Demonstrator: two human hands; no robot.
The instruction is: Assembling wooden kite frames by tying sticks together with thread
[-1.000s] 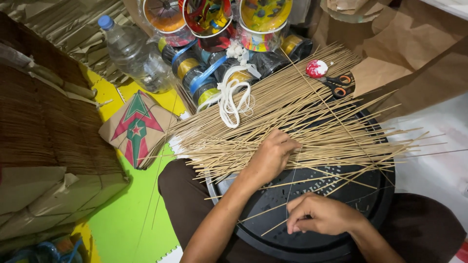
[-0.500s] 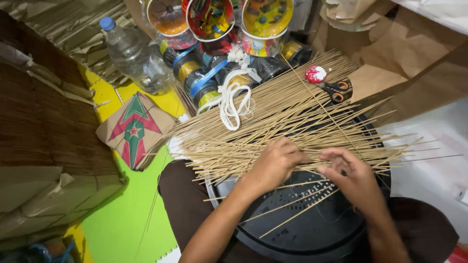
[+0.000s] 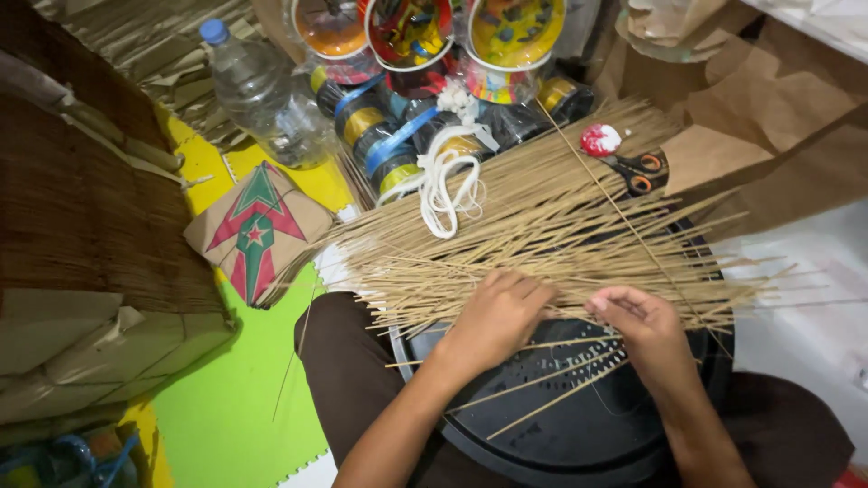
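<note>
While both of my hands rest on the heap of thin bamboo sticks (image 3: pixel 542 235), the sorting looks to me barely begun: nearly all the sticks lie in one loose fan across the black round tray (image 3: pixel 579 434) on my lap. My left hand (image 3: pixel 497 316) lies flat, fingers spread narrow, pressing the pile down. My right hand (image 3: pixel 642 321) is curled with fingertips pinching at a few sticks; whether one is truly gripped I cannot tell. Three or four sticks lie apart on the tray below the heap, seemingly picked out. Scissors (image 3: pixel 637 167) and a coil of white cord (image 3: pixel 443 181) sit untouched beyond the pile.
</note>
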